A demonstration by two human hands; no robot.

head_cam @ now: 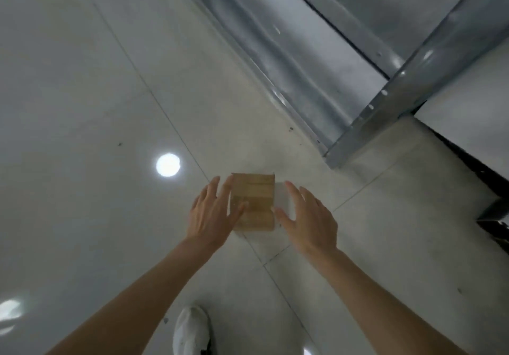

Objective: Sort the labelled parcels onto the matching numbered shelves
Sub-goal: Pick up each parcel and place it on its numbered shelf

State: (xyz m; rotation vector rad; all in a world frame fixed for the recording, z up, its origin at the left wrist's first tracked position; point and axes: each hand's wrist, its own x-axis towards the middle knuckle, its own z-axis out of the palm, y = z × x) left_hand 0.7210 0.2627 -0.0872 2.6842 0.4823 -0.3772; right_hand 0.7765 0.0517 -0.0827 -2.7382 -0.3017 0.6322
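Note:
A small brown cardboard parcel lies on the pale tiled floor, taped across its top, with a white face on its right side. My left hand reaches down at its left edge with straight fingers, the thumb over the box top. On the parcel's right, my right hand spreads its straight fingers beside the white face. Neither hand plainly grips the box. No label number is readable.
A grey metal shelf runs along the floor at upper right, with an upright post ending near the parcel. A white board and a dark object sit at right. My white shoe stands below.

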